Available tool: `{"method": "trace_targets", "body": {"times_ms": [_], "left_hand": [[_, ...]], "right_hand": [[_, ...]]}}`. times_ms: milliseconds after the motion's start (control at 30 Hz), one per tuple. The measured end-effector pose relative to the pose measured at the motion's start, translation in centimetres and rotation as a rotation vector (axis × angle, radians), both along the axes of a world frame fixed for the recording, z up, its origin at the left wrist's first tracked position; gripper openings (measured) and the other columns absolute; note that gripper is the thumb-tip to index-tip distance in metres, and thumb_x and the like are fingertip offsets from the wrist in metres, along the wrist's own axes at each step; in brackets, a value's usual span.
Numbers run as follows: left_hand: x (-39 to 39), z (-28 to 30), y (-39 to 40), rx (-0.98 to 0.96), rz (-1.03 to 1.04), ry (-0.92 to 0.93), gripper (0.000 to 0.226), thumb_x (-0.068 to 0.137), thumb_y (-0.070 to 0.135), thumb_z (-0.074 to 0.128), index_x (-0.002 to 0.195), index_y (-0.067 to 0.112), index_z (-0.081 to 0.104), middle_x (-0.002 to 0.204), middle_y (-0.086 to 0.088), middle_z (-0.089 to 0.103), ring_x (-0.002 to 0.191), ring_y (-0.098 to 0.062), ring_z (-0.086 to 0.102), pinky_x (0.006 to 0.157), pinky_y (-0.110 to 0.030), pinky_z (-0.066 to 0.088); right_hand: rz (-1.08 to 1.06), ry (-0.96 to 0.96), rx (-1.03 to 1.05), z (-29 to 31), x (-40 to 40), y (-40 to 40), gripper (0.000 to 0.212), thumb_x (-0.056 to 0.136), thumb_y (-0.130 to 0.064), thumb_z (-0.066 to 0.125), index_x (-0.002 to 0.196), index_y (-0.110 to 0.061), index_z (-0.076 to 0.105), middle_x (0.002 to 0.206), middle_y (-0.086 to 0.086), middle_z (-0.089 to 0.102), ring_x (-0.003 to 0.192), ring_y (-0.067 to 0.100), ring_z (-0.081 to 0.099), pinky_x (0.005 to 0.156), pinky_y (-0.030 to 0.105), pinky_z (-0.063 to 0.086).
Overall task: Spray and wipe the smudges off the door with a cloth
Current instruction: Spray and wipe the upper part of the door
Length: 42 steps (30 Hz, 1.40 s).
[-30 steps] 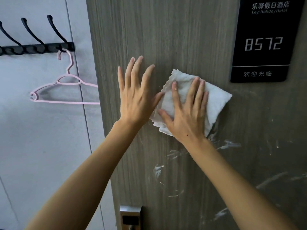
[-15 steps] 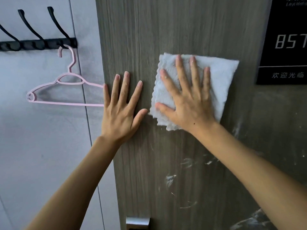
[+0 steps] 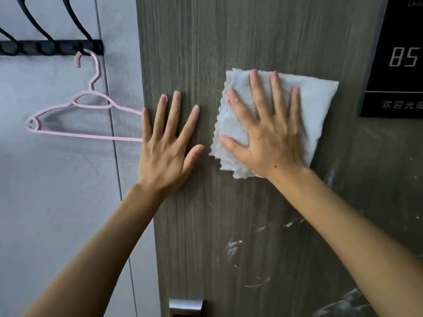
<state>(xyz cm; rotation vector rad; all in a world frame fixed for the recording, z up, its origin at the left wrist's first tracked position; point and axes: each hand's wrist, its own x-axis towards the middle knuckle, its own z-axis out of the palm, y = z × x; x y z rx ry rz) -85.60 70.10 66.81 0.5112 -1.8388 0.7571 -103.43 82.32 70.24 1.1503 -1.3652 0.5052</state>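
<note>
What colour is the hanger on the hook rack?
Pale pink hanger, seen in the head view.

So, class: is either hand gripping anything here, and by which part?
Neither grips. The right hand presses the cloth flat against the door, covering its middle; the left hand rests flat on bare door.

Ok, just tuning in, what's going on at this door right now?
A person is wiping a grey wood-grain door. The right hand presses a folded white cloth flat against it with fingers spread, beside the black room-number sign. The left hand lies flat on the door near its left edge. White smudges remain lower down, below the cloth. No spray bottle is in view.
</note>
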Motion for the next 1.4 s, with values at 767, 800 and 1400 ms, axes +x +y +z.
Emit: {"method": "trace_targets", "body": {"times_ms": [767, 800, 1400], "left_hand": [[2.6, 1.7, 3.0, 0.187, -0.214, 0.192, 0.067, 0.1, 0.053, 0.009, 0.152, 0.01, 0.004, 0.159, -0.02, 0.005, 0.147, -0.033, -0.001, 0.119, -0.048, -0.004], [2.8, 1.7, 2.9, 0.194, -0.209, 0.207, 0.068, 0.1, 0.054, 0.009, 0.151, 0.01, 0.003, 0.159, -0.02, 0.004, 0.148, -0.033, -0.001, 0.12, -0.048, -0.004], [-0.3, 0.4, 2.4, 0.133, -0.078, 0.124, 0.06, 0.101, 0.049, 0.016, 0.152, 0.017, 0.014, 0.159, -0.016, 0.01, 0.147, -0.031, 0.005, 0.119, -0.05, 0.003]], "right_hand": [[0.041, -0.022, 0.006, 5.9, 4.3, -3.3, 0.077, 0.09, -0.071, 0.03, 0.154, -0.029, 0.02, 0.162, 0.009, 0.016, 0.148, 0.037, 0.013, 0.116, 0.058, 0.005], [0.035, -0.023, -0.004, 5.6, 4.6, -3.4, 0.075, 0.091, -0.069, 0.03, 0.154, -0.029, 0.021, 0.161, 0.009, 0.016, 0.148, 0.037, 0.013, 0.116, 0.058, 0.005], [0.144, 0.162, 0.05, 5.9, 0.6, -1.4, 0.069, 0.091, -0.064, 0.038, 0.15, -0.028, 0.034, 0.158, 0.008, 0.027, 0.145, 0.036, 0.022, 0.116, 0.054, -0.001]]}}
